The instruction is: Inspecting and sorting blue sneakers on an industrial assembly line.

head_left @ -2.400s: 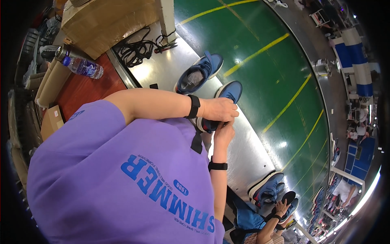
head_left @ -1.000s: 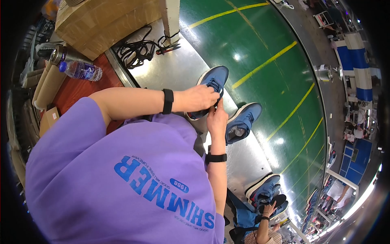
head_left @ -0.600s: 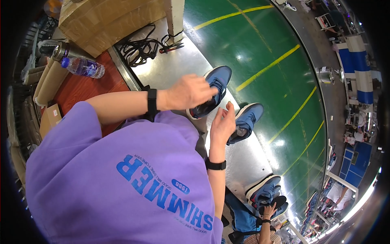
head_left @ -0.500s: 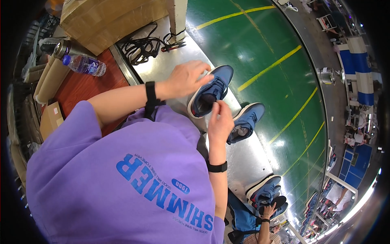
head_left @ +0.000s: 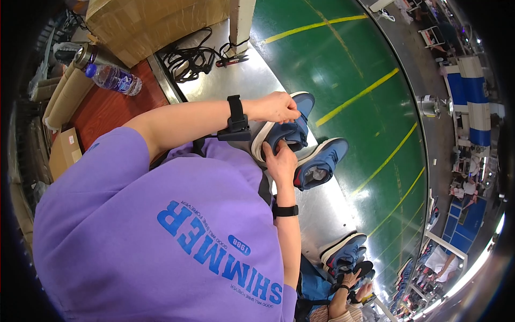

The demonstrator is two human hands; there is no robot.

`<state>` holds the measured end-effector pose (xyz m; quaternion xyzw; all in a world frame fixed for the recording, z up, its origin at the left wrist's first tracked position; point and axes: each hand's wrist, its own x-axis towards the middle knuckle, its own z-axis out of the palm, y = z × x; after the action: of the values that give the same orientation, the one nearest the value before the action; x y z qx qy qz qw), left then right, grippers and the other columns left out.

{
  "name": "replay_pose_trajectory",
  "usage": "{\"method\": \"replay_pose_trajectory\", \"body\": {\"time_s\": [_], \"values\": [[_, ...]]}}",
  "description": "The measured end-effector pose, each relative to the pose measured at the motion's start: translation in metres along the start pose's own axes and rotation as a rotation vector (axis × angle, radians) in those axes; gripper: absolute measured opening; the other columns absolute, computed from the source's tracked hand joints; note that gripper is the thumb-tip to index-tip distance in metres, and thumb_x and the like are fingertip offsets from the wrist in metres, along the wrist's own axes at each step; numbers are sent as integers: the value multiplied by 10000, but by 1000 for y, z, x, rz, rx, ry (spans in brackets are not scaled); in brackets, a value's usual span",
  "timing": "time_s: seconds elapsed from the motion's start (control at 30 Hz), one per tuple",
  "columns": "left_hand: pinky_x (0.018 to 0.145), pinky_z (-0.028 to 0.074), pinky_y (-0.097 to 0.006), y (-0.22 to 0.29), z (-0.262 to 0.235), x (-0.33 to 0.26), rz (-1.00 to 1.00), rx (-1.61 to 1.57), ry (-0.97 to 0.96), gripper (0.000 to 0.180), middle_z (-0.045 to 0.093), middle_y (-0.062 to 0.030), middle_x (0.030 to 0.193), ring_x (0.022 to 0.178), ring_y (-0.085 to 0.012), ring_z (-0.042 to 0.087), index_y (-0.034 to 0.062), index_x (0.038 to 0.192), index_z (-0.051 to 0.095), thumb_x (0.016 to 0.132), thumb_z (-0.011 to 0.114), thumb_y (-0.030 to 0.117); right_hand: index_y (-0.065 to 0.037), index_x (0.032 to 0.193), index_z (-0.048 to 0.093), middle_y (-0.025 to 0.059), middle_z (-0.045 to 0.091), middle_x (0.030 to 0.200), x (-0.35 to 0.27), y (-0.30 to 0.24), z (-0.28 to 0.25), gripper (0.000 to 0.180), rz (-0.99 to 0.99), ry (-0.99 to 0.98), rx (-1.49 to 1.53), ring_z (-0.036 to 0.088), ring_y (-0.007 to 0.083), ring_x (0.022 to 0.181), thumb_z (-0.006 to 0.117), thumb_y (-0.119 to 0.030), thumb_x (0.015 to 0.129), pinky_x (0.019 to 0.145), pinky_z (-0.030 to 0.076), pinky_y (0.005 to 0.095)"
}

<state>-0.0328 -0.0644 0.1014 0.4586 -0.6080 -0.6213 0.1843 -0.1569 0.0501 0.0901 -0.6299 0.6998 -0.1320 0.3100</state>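
A blue sneaker [head_left: 302,124] with a white sole lies on the metal bench strip [head_left: 322,214] in front of me, its toe pointing away to the upper right. My left hand [head_left: 280,109] is over its lacing, fingers curled closed; what they pinch is hidden. At the heel end, my right hand [head_left: 281,161] grips the collar, with the thumb outside and fingertips at the opening. Just to the right rests a second blue sneaker [head_left: 323,165], with pale stuffing inside, untouched by either hand.
Beyond the strip runs a green belt [head_left: 343,75] with yellow lines. Black cords [head_left: 185,61] and a red-handled tool [head_left: 232,61] lie at the upper left, near a cardboard box [head_left: 155,32] and a water bottle [head_left: 115,79]. Lower right, a co-worker's hands [head_left: 351,280] handle more sneakers [head_left: 343,252].
My left hand has gone from spread fingers beside the sneaker to curled fingers over its lacing. My right hand has moved down to the heel collar and taken hold. The sneaker has shifted slightly.
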Motion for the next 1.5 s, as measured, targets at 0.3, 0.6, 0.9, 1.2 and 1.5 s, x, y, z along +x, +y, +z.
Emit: {"method": "replay_pose_trajectory", "body": {"time_s": [0.3,0.6,0.9,1.2,1.5], "values": [[490,427,-237,-22,10,-11,-122,-183,58,271,591,-37,650,540,-78,526,-8,708,627,835,591,228,25,697,539,172,530,572,-4,8,2,380,14,59,120,535,347,566,630,-340,748,569,407,401],[480,422,-250,-37,19,-21,-214,-144,74,240,574,-28,601,515,-89,514,5,673,612,788,641,213,18,717,550,173,562,616,-2,10,8,357,-65,48,56,556,355,598,628,-329,754,573,417,409],[643,467,-323,-53,7,-47,369,454,231,220,588,-98,884,758,-224,583,29,995,600,787,596,98,-12,762,556,175,610,723,1,-1,14,255,-151,86,-134,601,342,707,629,-256,742,645,458,432],[779,465,-364,-67,10,-49,486,546,50,419,528,-150,1088,910,-320,562,54,1208,520,799,465,-16,-25,719,537,150,597,612,2,-1,24,229,-210,276,-316,614,294,585,639,-230,732,514,474,406],[801,458,-356,-63,9,-41,210,512,-60,388,511,-144,1121,930,-301,558,63,1181,534,793,514,65,-38,710,528,141,596,615,-25,42,7,212,31,373,-406,614,291,591,613,-228,750,529,489,399]]}}
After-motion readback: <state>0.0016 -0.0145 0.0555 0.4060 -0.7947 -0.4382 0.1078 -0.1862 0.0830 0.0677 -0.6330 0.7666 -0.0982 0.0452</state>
